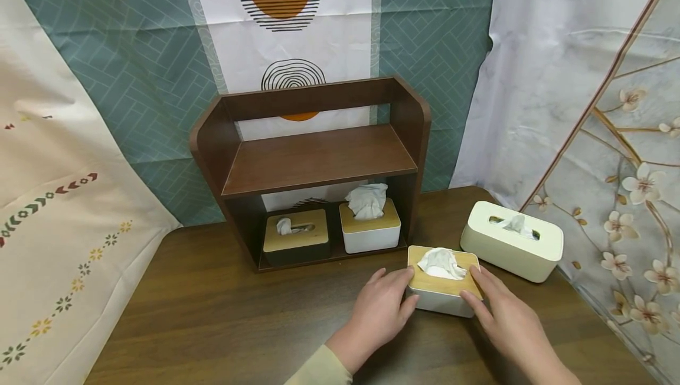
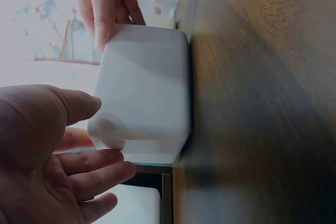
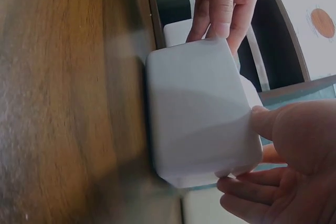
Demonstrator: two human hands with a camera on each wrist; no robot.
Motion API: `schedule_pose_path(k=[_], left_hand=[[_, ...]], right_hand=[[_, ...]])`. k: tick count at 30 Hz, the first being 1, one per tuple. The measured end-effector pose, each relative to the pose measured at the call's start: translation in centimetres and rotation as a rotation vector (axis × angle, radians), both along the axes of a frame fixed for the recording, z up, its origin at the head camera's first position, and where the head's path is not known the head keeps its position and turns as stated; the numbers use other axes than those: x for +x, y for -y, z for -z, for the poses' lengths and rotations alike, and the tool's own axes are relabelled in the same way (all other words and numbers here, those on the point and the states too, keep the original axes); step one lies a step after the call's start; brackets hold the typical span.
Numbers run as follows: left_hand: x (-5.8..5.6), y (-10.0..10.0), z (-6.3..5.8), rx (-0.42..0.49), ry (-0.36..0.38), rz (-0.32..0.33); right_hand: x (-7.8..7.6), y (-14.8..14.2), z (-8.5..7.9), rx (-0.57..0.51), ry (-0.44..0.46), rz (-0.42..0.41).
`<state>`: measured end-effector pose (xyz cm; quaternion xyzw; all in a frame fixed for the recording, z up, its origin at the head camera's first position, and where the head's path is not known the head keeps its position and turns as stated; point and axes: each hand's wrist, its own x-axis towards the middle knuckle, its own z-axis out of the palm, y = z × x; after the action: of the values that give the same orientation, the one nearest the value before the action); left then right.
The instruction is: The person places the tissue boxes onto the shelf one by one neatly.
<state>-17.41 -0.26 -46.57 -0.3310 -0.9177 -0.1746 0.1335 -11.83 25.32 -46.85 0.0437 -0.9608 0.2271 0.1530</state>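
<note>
A tissue box [image 1: 440, 301] with white sides and a light wooden lid is between my two hands, with a white tissue [image 1: 441, 263] sticking up from its slot. My left hand [image 1: 379, 308] grips its left end, thumb toward the front and fingers at the side and lid corner. At the opposite end, my right hand [image 1: 504, 317] holds it the same way, thumb near the front edge. Both wrist views show the box's plain white front [image 2: 144, 77] low over the table; whether its base touches the wood, I cannot tell.
A brown two-tier shelf [image 1: 319, 157] stands behind. Its lower tier holds a dark tissue box [image 1: 297, 249] with a wooden lid and a white tissue box [image 1: 372, 238] with a wooden lid. To the right sits a longer cream tissue box [image 1: 499, 249] on the brown table [image 1: 223, 314].
</note>
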Motion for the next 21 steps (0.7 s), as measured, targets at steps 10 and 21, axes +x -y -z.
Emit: schedule_pose_path(k=[10,21], left_hand=[[0.6,1.5,0.1,0.019,0.018,-0.021],[1.0,3.0,0.0,0.037,0.005,-0.045]], right_hand=[[-0.4,1.2,0.0,-0.004,0.006,-0.036],[-0.7,2.6,0.0,-0.005,-0.013,-0.065]])
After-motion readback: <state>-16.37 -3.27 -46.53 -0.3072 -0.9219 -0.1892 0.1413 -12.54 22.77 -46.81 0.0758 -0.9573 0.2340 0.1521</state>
